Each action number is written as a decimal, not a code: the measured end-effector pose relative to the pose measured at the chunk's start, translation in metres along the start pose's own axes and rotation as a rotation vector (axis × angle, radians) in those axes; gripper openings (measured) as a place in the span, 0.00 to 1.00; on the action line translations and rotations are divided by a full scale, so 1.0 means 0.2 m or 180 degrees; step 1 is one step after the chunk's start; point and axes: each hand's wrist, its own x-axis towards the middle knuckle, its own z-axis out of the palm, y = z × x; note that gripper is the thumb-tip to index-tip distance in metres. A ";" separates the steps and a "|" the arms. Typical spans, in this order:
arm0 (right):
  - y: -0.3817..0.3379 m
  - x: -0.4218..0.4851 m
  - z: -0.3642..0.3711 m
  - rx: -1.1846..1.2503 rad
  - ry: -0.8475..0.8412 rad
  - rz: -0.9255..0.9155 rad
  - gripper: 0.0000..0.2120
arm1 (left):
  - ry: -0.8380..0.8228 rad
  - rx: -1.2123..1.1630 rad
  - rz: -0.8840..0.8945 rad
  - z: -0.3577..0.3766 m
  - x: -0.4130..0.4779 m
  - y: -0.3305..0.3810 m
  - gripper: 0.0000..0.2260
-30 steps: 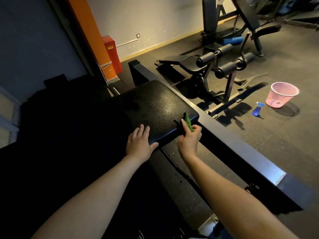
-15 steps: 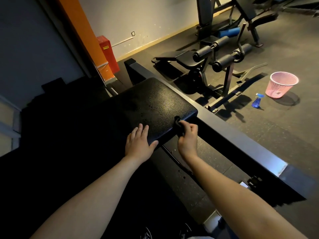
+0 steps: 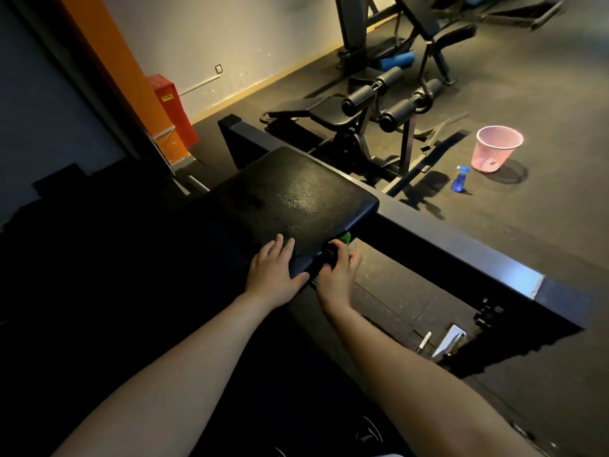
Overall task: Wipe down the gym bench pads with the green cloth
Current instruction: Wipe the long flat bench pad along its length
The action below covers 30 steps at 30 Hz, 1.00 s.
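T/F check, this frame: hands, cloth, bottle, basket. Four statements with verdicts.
1. The left hand lies flat on the bench pad. True.
2. The right hand grips the green cloth at the pad's edge. True.
3. The spray bottle stands on the pad. False: it stands on the floor beside the pink basket.
4. The pink basket lies tipped over. False: it stands upright.
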 end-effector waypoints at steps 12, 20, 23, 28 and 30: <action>-0.22 0.00 -0.09 -0.0667 0.0316 -0.0430 0.22 | -0.0303 -0.0431 0.0512 -0.06 -0.06 -0.21 0.41; -0.30 -0.23 0.07 -0.2460 -0.0540 -0.1223 0.18 | -0.0191 -0.0447 0.0762 -0.07 -0.05 -0.30 0.37; -0.32 -0.26 0.05 -0.2719 -0.0780 -0.1559 0.20 | -0.0106 -0.0485 0.0887 -0.08 -0.03 -0.31 0.34; -0.33 0.02 -0.05 -0.2661 -0.0479 -0.1222 0.20 | 0.0467 -0.0240 0.0787 -0.14 0.09 -0.38 0.34; -0.35 0.17 -0.08 -0.2634 -0.0279 -0.0874 0.19 | 0.0278 -0.0083 0.0408 -0.17 0.16 -0.42 0.39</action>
